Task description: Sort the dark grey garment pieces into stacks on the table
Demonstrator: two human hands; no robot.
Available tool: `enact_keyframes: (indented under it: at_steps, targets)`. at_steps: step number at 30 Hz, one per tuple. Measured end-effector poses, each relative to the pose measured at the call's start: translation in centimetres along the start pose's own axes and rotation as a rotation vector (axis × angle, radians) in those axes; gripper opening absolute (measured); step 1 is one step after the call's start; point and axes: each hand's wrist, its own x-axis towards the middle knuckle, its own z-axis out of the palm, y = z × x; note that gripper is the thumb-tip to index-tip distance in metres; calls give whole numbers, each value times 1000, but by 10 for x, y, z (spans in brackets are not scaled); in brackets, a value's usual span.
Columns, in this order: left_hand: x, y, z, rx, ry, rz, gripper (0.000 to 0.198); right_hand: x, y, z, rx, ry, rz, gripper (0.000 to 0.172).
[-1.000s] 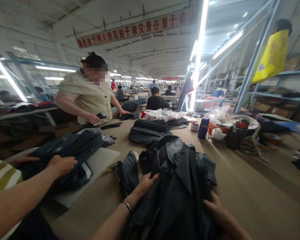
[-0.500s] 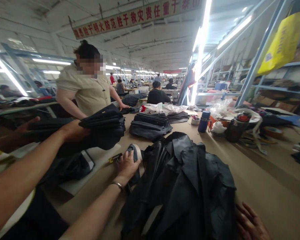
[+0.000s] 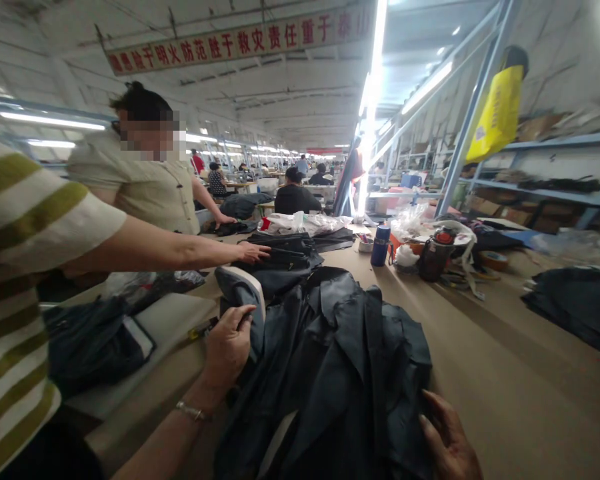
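Note:
A heap of black garment fabric [image 3: 340, 367] lies on the table in front of me, folded and rumpled. With fingers bent in a grip, my left hand [image 3: 230, 343] holds the edge of a dark grey padded piece with a pale rim [image 3: 240, 287], tilted up at the heap's left side. At the heap's right edge is my right hand [image 3: 450, 437], its thumb and fingers apart and touching the fabric. A co-worker's hand [image 3: 253, 252] reaches from the left onto a stack of folded black pieces [image 3: 287, 257] behind the heap.
Another person [image 3: 145, 180] stands across the table at left. To the right are a blue flask [image 3: 381, 245], a dark bottle [image 3: 436, 255], a roll of tape [image 3: 493, 260] and more dark fabric [image 3: 580, 303]. A yellow-and-black tool [image 3: 200, 330] lies left of my hand.
The co-worker's dark bundle now lies on the stack, and that arm stretches across it. My left hand has raised and tilted the padded piece. My right hand has come closer against the fabric.

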Motion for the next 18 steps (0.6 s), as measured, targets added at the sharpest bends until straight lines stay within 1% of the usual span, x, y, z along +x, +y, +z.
enact_keyframes:
  at_steps: [2, 3, 4, 5, 6, 7, 8, 10, 12, 15, 16, 17, 18]
  targets:
    - [-7, 34, -29, -46, 84, 165, 18, -1, -20, 2, -46, 111, -96, 51]
    - [-10, 53, -43, -48, 170, 317, 19, -3, -36, 3, -64, 138, -132, 46]
    - [-13, 72, -55, -41, 231, 414, 20, -5, -56, 4, -70, 139, -166, 41]
    - [-16, 90, -65, -61, 234, 460, 21, -7, -78, 5, -58, 126, -198, 37]
    - [-20, 108, -72, -96, 193, 509, 24, -10, -101, 5, -25, 97, -224, 33]
    - [-24, 126, -76, -183, 143, 567, 26, -14, -124, 4, 29, 63, -243, 33]
    - [-29, 142, -76, -294, 66, 594, 29, -18, -143, 2, 95, 26, -244, 35]
    - [-40, 169, -68, -553, -109, 601, 31, -25, -171, -4, 219, -22, -175, 44]
    - [-53, 190, -50, -748, -254, 557, 26, -32, -180, -13, 301, -23, -15, 50]
    - [-69, 209, -17, -863, -406, 464, 18, -36, -172, -29, 404, -21, 266, 49]
    - [-73, 213, -7, -874, -466, 419, 17, -34, -168, -36, 423, -20, 320, 50]
    - [-76, 216, 2, -879, -525, 379, 18, -31, -164, -42, 412, -13, 331, 50]
    - [-78, 218, 10, -876, -570, 339, 17, -26, -162, -50, 363, -2, 294, 51]
